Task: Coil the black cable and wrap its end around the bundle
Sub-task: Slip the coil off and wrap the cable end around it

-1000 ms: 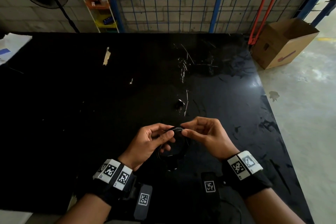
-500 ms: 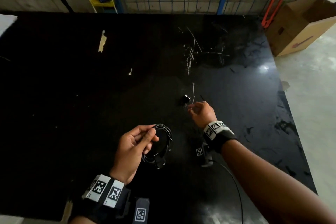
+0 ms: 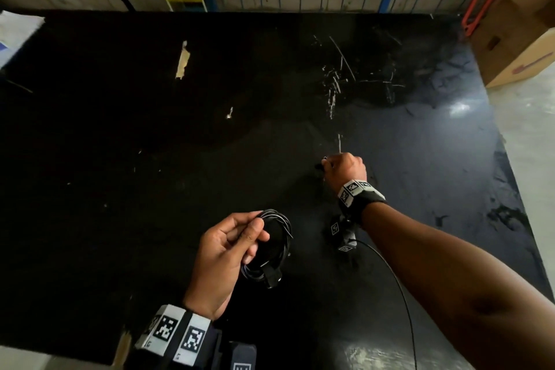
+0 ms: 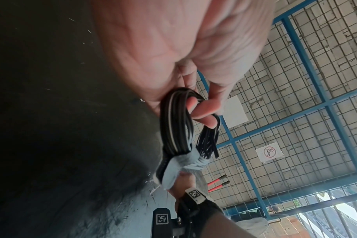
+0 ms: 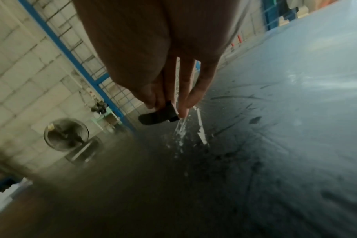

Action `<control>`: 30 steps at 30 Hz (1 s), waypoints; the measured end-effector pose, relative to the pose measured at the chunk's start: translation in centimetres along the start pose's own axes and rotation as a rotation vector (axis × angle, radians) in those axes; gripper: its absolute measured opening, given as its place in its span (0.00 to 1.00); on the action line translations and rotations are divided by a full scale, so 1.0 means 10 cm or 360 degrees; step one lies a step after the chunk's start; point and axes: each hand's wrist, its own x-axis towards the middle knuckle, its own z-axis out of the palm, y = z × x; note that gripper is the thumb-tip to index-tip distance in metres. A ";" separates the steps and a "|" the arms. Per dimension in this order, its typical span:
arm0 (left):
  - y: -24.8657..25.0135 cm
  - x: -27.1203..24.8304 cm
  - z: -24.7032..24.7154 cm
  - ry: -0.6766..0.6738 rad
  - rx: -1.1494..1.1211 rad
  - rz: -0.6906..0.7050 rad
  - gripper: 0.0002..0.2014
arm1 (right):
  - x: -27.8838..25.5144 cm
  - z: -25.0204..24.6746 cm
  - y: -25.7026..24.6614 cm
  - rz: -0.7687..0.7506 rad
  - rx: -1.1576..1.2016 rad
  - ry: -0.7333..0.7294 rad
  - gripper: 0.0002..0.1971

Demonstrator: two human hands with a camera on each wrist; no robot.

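Above the near middle of the scratched black tabletop (image 3: 150, 129), the left hand (image 3: 223, 252) pinches a coiled bundle of thin black cable (image 3: 271, 246) between thumb and curled fingers — the loops hang free of the surface. Farther out, the right hand (image 3: 345, 170) closes its fingertips on a small black plug-like piece (image 5: 159, 115) at the table. Coiling looks done; the step in hand seems to be fetching the loose end. Next it must come back to the bundle and be wound tightly around the loops — without letting them spring apart.
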 end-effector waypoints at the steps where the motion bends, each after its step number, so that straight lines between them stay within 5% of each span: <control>1: 0.00 0.00 0.00 -0.0005 -0.0007 0.0002 0.13 | -0.07 -0.03 -0.02 0.0001 0.0094 0.0028 0.11; 4: 0.02 -0.01 0.05 -0.0019 -0.0026 0.0017 0.13 | -0.36 -0.17 -0.08 -0.0026 0.0382 0.0123 0.05; 12: 0.16 -0.04 0.24 -0.0069 -0.0003 0.0133 0.13 | -1.43 -0.70 -0.21 -0.0029 0.1343 0.0079 0.16; 19: 0.25 -0.22 0.51 0.0029 0.0289 0.0528 0.09 | -2.18 -1.17 -0.33 -0.0005 0.1999 -0.0025 0.17; 30: 0.48 -0.56 0.91 -0.0011 0.0564 0.1060 0.09 | -2.65 -1.38 -0.56 0.0061 0.2234 -0.0092 0.16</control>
